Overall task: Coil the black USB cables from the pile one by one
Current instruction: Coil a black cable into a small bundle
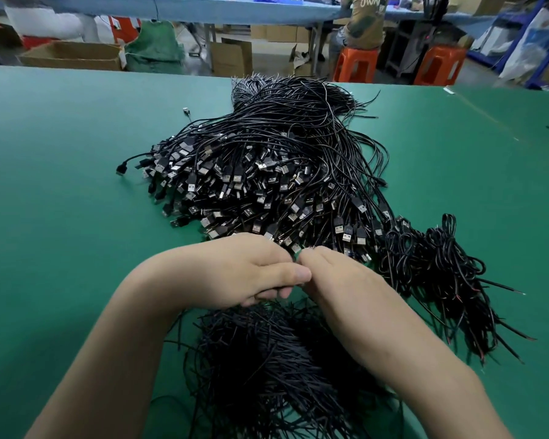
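Both the left hand [235,270] and the right hand [336,280] are meeting fingertip to fingertip, curled at the near edge of the USB cable pile [267,172], plug ends pointing toward them, grip contents hidden.

fingertips: left hand [235,270] and right hand [336,280] meet at centre; what they pinch is hidden between them
pile [267,172]: near edge at 6 o'clock covered by both hands
cut wires [267,359]: partly under the forearms, cut off by the bottom edge
seated person [363,23]: at 1 o'clock, cut off above the torso by the top edge
background at 11 o'clock: blurred
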{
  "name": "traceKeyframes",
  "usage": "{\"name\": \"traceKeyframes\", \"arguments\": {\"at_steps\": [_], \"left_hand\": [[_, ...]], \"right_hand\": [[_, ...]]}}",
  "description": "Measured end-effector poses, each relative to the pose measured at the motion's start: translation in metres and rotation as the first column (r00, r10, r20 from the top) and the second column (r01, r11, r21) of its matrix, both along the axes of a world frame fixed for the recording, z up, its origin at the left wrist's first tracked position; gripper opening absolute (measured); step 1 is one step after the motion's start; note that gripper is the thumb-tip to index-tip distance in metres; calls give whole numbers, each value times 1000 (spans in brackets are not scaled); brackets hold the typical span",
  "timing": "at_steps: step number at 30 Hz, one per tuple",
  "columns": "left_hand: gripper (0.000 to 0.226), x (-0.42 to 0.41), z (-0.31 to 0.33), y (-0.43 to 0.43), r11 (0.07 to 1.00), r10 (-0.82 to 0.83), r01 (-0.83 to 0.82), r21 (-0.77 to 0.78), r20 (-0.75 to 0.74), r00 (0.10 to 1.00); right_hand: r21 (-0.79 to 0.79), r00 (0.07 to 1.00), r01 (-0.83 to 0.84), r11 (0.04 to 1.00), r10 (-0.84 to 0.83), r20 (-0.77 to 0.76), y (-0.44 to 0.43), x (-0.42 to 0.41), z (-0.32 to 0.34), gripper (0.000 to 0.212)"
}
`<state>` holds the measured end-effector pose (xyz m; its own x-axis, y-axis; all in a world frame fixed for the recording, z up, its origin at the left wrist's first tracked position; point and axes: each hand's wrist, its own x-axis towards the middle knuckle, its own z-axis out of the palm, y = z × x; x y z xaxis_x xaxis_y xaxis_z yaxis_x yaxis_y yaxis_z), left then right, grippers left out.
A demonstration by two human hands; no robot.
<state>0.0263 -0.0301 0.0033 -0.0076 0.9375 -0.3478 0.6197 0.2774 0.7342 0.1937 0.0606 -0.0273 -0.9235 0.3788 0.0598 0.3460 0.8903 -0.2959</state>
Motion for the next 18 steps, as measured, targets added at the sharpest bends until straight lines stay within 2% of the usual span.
{"name": "traceKeyframes", "arguments": {"at_steps": [3, 4, 6, 8, 10, 12, 15, 18], "left_hand": [[41, 2, 0, 3, 998, 24, -23, 51, -23, 999], [41, 1, 0, 3, 997, 33, -30, 72, -32, 999], [41, -1, 1, 3, 988, 85, -85, 126, 3, 996], [43, -4, 2, 4, 956, 156, -171, 239, 78, 985], [47, -2, 2, 7, 898, 188, -235, 371, 160, 969], [44, 5, 0, 11, 877, 161, -242, 416, 221, 962], [44, 18, -5, 17, 882, 106, -225, 413, 292, 951], [50, 29, -9, 22, 879, 105, -276, 389, 407, 907]], "right_hand": [[-40, 997, 76, 996, -75, 8, 5, 3, 4, 13], [-85, 989, 140, 987, -143, -31, 9, 5, 6, 22], [-167, 930, 297, 940, -324, -171, 15, 9, 10, 54], [-235, 864, 378, 896, -433, -259, 21, 15, 13, 66], [-444, 851, 305, 843, -450, -270, 21, 17, 12, 65], [-656, 862, 119, 745, -405, -303, 14, 12, 10, 56], [-763, 815, -85, 640, -396, -423, 1, 4, 7, 49], [-811, 744, -171, 560, -466, -479, -5, 0, 6, 42]]}}
